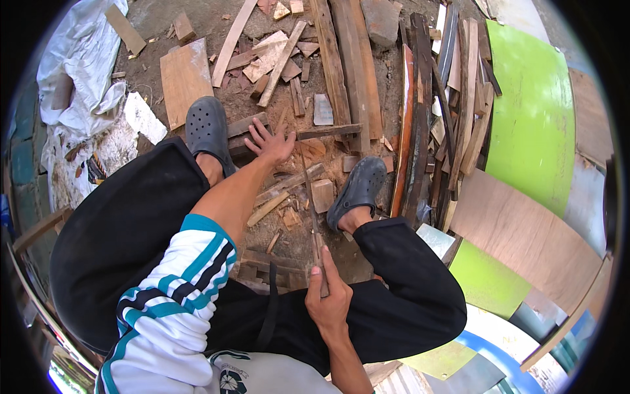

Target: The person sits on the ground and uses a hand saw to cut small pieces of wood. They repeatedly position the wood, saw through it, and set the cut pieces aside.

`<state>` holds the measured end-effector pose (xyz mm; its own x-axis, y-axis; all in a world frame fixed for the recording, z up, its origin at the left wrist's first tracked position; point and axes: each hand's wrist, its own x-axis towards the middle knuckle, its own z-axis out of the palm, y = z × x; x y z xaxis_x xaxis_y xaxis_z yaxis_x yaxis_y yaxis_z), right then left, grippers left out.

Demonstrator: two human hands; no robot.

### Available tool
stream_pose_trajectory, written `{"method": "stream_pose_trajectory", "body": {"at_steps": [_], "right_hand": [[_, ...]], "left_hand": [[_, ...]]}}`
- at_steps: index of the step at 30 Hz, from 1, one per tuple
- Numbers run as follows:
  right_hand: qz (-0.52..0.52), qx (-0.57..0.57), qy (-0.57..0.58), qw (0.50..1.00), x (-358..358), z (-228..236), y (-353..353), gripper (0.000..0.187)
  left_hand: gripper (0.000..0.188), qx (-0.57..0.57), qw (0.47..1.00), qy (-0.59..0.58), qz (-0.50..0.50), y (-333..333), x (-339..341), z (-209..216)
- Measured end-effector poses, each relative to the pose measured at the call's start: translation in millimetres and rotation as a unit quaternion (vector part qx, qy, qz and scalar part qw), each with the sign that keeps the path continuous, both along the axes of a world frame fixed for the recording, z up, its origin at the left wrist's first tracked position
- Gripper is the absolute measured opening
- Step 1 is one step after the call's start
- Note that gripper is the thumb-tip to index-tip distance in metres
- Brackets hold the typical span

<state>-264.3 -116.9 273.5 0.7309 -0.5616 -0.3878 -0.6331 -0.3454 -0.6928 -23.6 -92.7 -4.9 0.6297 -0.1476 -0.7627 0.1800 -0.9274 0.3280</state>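
My right hand (327,299) is closed around the wooden handle of a handsaw (309,190), index finger stretched along it. The saw's thin blade, seen nearly edge-on, points away from me, and its far end reaches the dark wooden strip (331,131) beside my left hand. With fingers spread, my left hand (271,142) presses down on that strip's left part, partly hiding it. Under and left of the hand lie short wood blocks (244,126). Between my feet sits a small pale wood block (322,195), next to the blade.
Long planks (351,65) lie ahead, and a stack of wood strips (453,111) stands to the right. Beyond it are a green panel (530,118) and a plywood sheet (525,230). A white sack (79,52) lies at far left. Offcuts and sawdust litter the ground around my clogs (361,190).
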Motion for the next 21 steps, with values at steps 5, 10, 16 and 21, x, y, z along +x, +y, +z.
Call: {"method": "stream_pose_trajectory", "body": {"at_steps": [5,10,16,21], "right_hand": [[0.027,-0.027,-0.032,0.999,-6,-9,-1,0.042],[0.018,0.008,-0.021,1.000,-7,-9,-2,0.042],[0.011,0.022,0.003,1.000,-2,-23,-7,0.041],[-0.029,0.052,-0.001,0.998,9,-35,-16,0.040]], "left_hand": [[0.067,0.022,1.000,0.012,-0.002,-2,2,-5],[0.068,0.029,0.999,0.042,-0.011,-3,9,-5],[0.067,0.036,0.999,0.018,0.005,-3,8,-15],[0.069,0.047,0.999,0.014,0.006,-4,5,-15]]}}
